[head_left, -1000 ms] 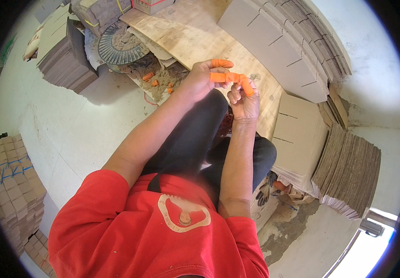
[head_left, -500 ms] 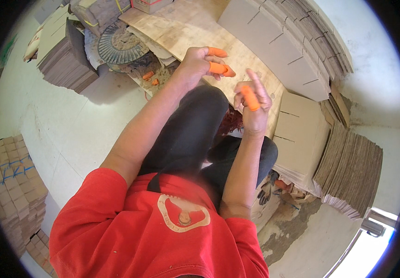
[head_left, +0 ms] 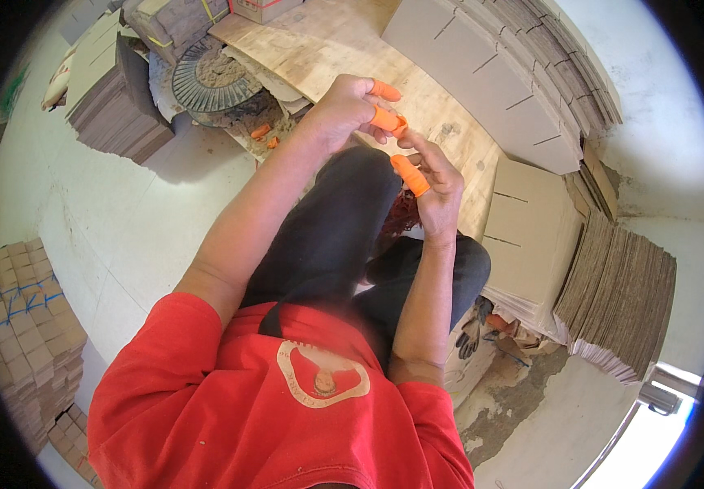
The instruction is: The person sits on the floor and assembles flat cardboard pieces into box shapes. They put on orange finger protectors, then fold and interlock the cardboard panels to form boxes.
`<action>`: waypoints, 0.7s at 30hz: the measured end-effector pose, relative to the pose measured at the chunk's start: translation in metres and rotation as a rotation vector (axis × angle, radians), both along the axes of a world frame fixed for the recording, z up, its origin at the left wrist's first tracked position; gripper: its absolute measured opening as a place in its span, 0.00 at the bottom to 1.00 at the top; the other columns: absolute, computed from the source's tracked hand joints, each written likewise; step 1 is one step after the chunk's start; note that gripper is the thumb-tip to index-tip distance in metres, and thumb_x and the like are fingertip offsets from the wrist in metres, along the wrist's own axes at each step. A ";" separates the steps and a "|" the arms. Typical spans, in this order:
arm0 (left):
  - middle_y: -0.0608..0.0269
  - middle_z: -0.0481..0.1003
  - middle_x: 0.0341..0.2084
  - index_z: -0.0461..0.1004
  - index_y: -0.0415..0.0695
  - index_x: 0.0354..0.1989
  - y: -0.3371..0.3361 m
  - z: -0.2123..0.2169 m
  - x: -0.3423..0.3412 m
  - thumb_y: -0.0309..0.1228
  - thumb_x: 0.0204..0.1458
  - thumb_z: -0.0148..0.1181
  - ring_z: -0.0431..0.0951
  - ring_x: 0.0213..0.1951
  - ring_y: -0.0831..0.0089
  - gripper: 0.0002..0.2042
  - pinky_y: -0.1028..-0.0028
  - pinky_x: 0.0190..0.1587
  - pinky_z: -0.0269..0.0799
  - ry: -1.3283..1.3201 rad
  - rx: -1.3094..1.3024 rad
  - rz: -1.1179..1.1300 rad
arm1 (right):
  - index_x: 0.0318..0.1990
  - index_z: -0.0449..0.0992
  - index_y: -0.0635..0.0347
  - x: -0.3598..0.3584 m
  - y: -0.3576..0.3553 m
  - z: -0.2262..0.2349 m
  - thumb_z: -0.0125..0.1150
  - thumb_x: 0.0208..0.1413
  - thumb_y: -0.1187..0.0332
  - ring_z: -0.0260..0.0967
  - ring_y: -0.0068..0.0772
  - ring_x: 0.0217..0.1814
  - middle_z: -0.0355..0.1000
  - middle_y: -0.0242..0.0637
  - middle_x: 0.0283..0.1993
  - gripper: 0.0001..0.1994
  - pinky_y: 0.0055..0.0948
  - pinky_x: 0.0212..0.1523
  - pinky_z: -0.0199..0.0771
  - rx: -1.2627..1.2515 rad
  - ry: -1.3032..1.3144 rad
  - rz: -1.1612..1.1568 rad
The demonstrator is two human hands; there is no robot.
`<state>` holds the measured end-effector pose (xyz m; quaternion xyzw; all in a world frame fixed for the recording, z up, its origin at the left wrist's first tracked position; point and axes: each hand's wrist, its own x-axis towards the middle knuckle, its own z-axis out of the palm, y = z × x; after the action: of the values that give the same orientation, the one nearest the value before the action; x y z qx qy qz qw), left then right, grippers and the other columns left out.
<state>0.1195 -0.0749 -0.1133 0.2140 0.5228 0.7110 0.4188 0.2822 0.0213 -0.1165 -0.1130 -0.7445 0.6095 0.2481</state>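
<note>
My left hand (head_left: 344,112) is held above the wooden board with its fingers bent and apart. It wears two orange rubber finger cots; the upper finger cot (head_left: 385,90) covers one fingertip, and the lower finger cot (head_left: 386,120) has a loose, folded tip. My right hand (head_left: 440,183) has its fingertips at that loose tip and appears to pinch it; the exact contact is partly hidden. A third orange finger cot (head_left: 410,176) sits on a digit of my right hand.
A plywood board (head_left: 319,41) lies ahead. Flat cardboard stacks (head_left: 490,73) stand at right, with more cardboard (head_left: 119,106) at far left. Beside the board are a round ribbed dish (head_left: 215,77) and loose orange finger cots (head_left: 261,130). Small bundled boxes (head_left: 26,318) are stacked at left.
My right hand has moved left and up to meet my left hand, its fingers now at the lower finger cot. My left hand has shifted only slightly.
</note>
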 end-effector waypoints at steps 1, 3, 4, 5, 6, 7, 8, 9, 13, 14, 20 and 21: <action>0.49 0.77 0.30 0.68 0.30 0.47 0.000 0.000 0.000 0.19 0.41 0.62 0.76 0.22 0.72 0.21 0.78 0.25 0.73 0.023 -0.012 -0.005 | 0.55 0.72 0.54 0.001 -0.003 0.000 0.64 0.48 0.78 0.67 0.16 0.34 0.72 0.34 0.45 0.24 0.16 0.33 0.70 -0.099 0.026 -0.004; 0.49 0.77 0.30 0.69 0.30 0.47 -0.001 0.003 0.002 0.19 0.42 0.61 0.76 0.22 0.71 0.20 0.78 0.25 0.73 0.068 -0.036 -0.014 | 0.56 0.72 0.53 0.002 -0.003 0.001 0.64 0.48 0.79 0.67 0.16 0.34 0.72 0.34 0.45 0.25 0.17 0.34 0.71 -0.083 0.006 0.016; 0.48 0.77 0.30 0.68 0.30 0.47 0.000 0.002 0.002 0.19 0.43 0.61 0.76 0.23 0.71 0.20 0.78 0.25 0.73 0.056 -0.034 -0.015 | 0.56 0.72 0.53 0.002 -0.003 0.001 0.64 0.48 0.79 0.67 0.17 0.34 0.72 0.34 0.45 0.25 0.17 0.34 0.71 -0.075 -0.004 0.026; 0.48 0.77 0.30 0.68 0.29 0.47 0.000 0.000 0.003 0.19 0.43 0.61 0.77 0.23 0.70 0.20 0.78 0.25 0.74 0.043 -0.032 -0.016 | 0.56 0.71 0.53 0.002 -0.004 0.000 0.64 0.48 0.79 0.67 0.17 0.35 0.72 0.34 0.46 0.25 0.17 0.35 0.72 -0.004 -0.008 0.025; 0.48 0.77 0.30 0.68 0.29 0.48 0.001 -0.001 0.003 0.19 0.43 0.60 0.77 0.23 0.70 0.20 0.78 0.25 0.74 0.030 -0.030 -0.018 | 0.57 0.71 0.53 0.001 -0.005 -0.001 0.64 0.48 0.79 0.67 0.17 0.35 0.72 0.34 0.46 0.26 0.18 0.35 0.72 0.067 -0.012 0.025; 0.47 0.77 0.30 0.67 0.29 0.48 0.001 0.000 0.005 0.19 0.43 0.60 0.77 0.24 0.70 0.20 0.77 0.25 0.74 0.036 -0.038 -0.017 | 0.57 0.71 0.53 0.000 -0.005 -0.003 0.64 0.48 0.79 0.67 0.17 0.35 0.73 0.34 0.46 0.26 0.18 0.35 0.72 0.139 -0.016 0.024; 0.47 0.77 0.30 0.67 0.29 0.48 0.002 0.001 0.007 0.19 0.44 0.60 0.77 0.24 0.69 0.21 0.77 0.25 0.74 0.043 -0.045 -0.016 | 0.57 0.71 0.54 0.000 -0.004 -0.005 0.64 0.48 0.79 0.68 0.18 0.35 0.73 0.34 0.46 0.25 0.18 0.36 0.72 0.138 -0.014 0.001; 0.47 0.77 0.30 0.66 0.29 0.49 0.003 0.001 0.008 0.19 0.44 0.60 0.78 0.24 0.68 0.21 0.76 0.26 0.75 0.049 -0.053 -0.017 | 0.56 0.71 0.54 0.001 -0.002 -0.008 0.63 0.48 0.79 0.68 0.18 0.36 0.73 0.34 0.46 0.25 0.19 0.36 0.73 0.136 -0.012 -0.025; 0.48 0.77 0.30 0.66 0.28 0.49 0.005 -0.002 0.007 0.18 0.44 0.60 0.78 0.26 0.68 0.21 0.76 0.26 0.74 0.041 -0.045 -0.048 | 0.52 0.74 0.57 0.004 0.000 -0.010 0.62 0.49 0.80 0.72 0.24 0.36 0.73 0.37 0.46 0.20 0.22 0.38 0.74 0.045 -0.018 -0.032; 0.49 0.77 0.30 0.66 0.28 0.49 0.007 -0.004 0.008 0.18 0.43 0.60 0.78 0.26 0.68 0.22 0.76 0.26 0.74 0.078 -0.056 -0.043 | 0.51 0.73 0.58 0.006 0.000 -0.011 0.60 0.49 0.80 0.72 0.25 0.36 0.73 0.38 0.47 0.19 0.22 0.36 0.73 0.211 -0.057 -0.060; 0.56 0.78 0.31 0.71 0.33 0.44 -0.001 -0.002 0.023 0.19 0.41 0.61 0.78 0.28 0.71 0.18 0.76 0.30 0.72 0.552 -0.112 0.049 | 0.50 0.72 0.60 -0.003 -0.012 0.000 0.56 0.52 0.78 0.73 0.41 0.41 0.70 0.46 0.51 0.16 0.32 0.37 0.73 0.964 -0.435 -0.143; 0.58 0.78 0.31 0.73 0.35 0.41 -0.009 -0.004 0.023 0.20 0.40 0.61 0.78 0.29 0.72 0.16 0.76 0.31 0.72 0.685 -0.122 0.126 | 0.51 0.71 0.60 -0.006 -0.019 0.002 0.56 0.52 0.78 0.73 0.43 0.42 0.69 0.48 0.51 0.17 0.33 0.38 0.73 0.965 -0.439 -0.136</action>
<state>0.1429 -0.0840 -0.1170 0.3820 0.6867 0.5898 0.1863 0.2759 0.0023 -0.1141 -0.1590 -0.9655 0.1424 0.1490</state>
